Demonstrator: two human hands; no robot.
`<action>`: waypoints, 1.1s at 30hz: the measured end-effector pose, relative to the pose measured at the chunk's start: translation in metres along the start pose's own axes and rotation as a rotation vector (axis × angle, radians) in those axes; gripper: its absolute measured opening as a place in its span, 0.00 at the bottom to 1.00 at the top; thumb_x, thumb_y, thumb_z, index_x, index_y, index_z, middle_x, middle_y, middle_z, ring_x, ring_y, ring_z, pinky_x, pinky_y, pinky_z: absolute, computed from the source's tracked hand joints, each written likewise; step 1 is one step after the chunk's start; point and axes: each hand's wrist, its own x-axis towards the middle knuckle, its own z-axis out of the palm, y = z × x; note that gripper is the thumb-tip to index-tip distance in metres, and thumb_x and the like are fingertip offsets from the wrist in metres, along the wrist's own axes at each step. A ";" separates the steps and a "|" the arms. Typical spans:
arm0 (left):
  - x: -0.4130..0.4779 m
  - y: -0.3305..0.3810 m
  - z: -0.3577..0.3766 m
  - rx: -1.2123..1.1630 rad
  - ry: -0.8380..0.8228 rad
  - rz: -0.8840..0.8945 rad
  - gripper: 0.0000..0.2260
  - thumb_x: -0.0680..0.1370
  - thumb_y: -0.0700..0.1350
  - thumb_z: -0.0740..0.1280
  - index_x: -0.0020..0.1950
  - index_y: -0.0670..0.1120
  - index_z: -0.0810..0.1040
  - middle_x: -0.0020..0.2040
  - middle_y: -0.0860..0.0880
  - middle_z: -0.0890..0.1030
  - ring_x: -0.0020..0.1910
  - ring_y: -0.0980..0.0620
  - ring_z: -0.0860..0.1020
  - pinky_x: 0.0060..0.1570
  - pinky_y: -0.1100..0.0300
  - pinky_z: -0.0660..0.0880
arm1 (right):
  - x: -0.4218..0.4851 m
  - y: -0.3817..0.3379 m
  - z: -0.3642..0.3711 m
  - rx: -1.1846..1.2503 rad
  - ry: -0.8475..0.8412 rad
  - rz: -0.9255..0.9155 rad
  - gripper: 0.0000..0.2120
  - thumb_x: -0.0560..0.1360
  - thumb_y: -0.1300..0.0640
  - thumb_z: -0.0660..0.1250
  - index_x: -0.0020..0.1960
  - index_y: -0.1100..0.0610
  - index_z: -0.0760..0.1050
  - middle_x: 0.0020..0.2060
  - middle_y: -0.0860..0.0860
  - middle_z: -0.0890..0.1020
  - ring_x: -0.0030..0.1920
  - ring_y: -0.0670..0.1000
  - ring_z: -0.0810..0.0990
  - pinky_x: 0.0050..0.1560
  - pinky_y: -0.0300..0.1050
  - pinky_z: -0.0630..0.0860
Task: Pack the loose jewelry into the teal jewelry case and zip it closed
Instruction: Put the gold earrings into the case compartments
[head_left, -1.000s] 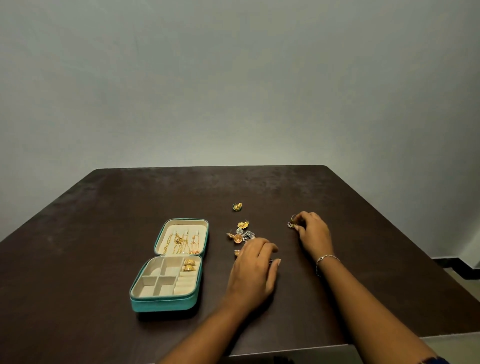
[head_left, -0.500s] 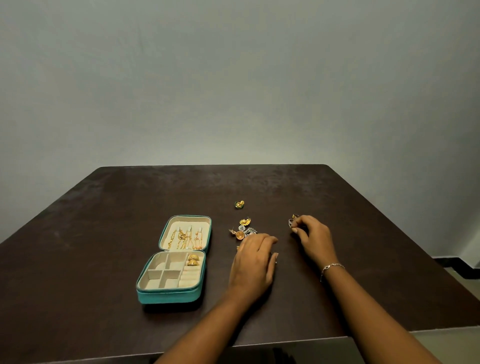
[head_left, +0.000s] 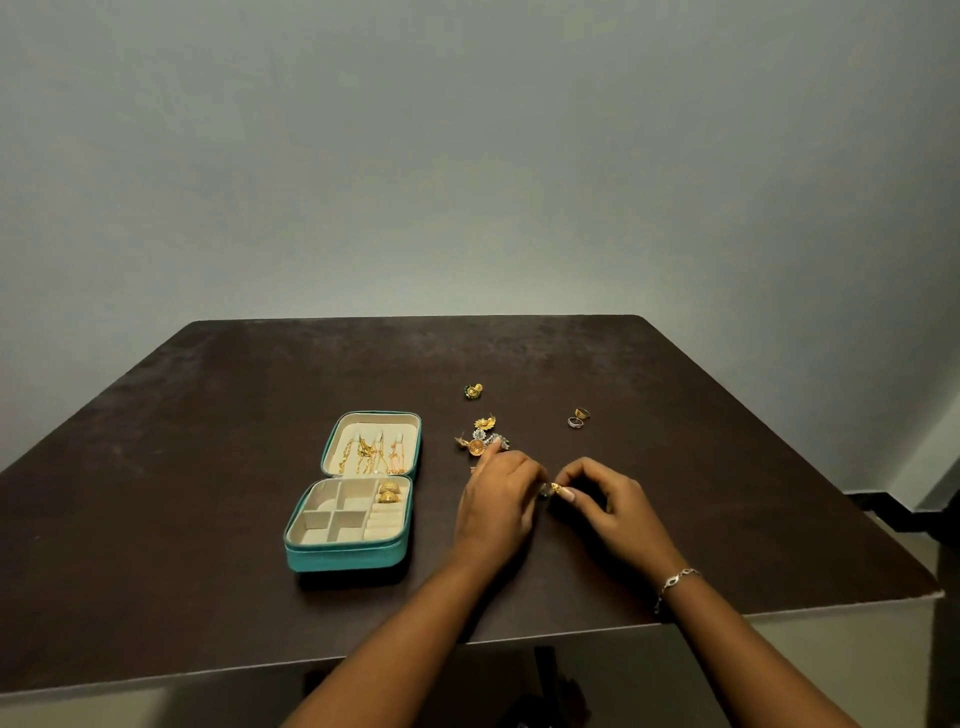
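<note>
The teal jewelry case lies open on the dark table, gold chains hanging in its lid and two gold pieces in a rear compartment. My right hand pinches a small gold ring at its fingertips. My left hand meets it there, fingers curled at the same ring. Loose gold and silver earrings lie in a cluster just beyond my left hand. A single gold-green earring sits farther back. Two rings lie to the right.
The dark table ends in a front edge close under my forearms and a right edge near my right wrist. A plain wall stands behind the table. A silver bracelet is on my right wrist.
My right hand came back from the two rings at the right, carrying a small gold ring toward my left hand. My left hand lifted its fingers to meet it.
</note>
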 end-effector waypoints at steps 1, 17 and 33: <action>0.000 0.000 0.000 -0.005 -0.004 0.004 0.07 0.71 0.43 0.59 0.39 0.45 0.76 0.35 0.47 0.77 0.39 0.55 0.69 0.63 0.58 0.60 | -0.002 0.000 0.000 0.004 0.004 0.005 0.04 0.75 0.62 0.65 0.44 0.54 0.76 0.40 0.48 0.81 0.42 0.42 0.78 0.44 0.37 0.73; -0.013 0.018 -0.015 -0.044 0.009 -0.096 0.08 0.72 0.45 0.58 0.36 0.42 0.72 0.34 0.45 0.75 0.39 0.54 0.67 0.46 0.61 0.66 | -0.017 -0.014 0.004 0.082 0.074 0.034 0.05 0.71 0.62 0.70 0.44 0.54 0.79 0.41 0.47 0.82 0.43 0.41 0.79 0.45 0.33 0.75; -0.027 0.030 -0.036 0.049 -0.013 -0.025 0.07 0.74 0.47 0.58 0.49 0.47 0.72 0.45 0.47 0.79 0.46 0.55 0.71 0.41 0.64 0.71 | -0.013 -0.019 0.004 0.055 0.131 -0.021 0.05 0.70 0.64 0.71 0.42 0.55 0.81 0.41 0.47 0.81 0.44 0.42 0.79 0.45 0.36 0.75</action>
